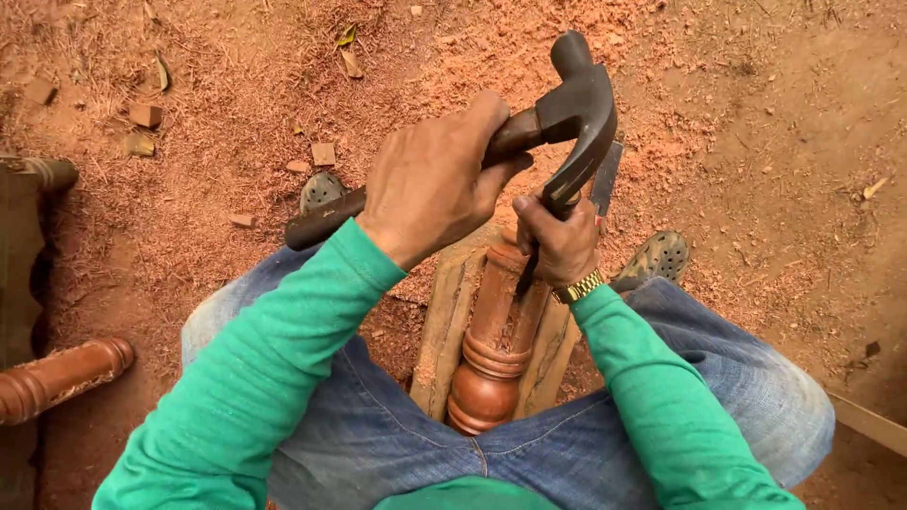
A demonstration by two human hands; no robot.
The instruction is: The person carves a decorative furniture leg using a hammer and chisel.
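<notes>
My left hand (430, 179) grips the dark wooden handle of a claw hammer (576, 104), whose black head is raised just above my right hand. My right hand (562, 241), with a gold watch on its wrist, is closed around a thin dark chisel-like tool (526, 274). The tool's lower tip rests against a turned reddish-brown wooden leg (496, 349). The leg lies lengthwise between my knees on a rough wooden block (444, 331). A flat grey metal strip (605, 175) shows behind the right hand. I cannot tell whether the strip belongs to the tool.
Reddish sawdust and shavings cover the dirt ground (756, 142). Another turned wooden leg (57, 378) lies at the left edge. Small wood offcuts (145, 115) are scattered at the upper left. My sandalled feet (661, 255) flank the block. A pale board (869, 420) sits at the lower right.
</notes>
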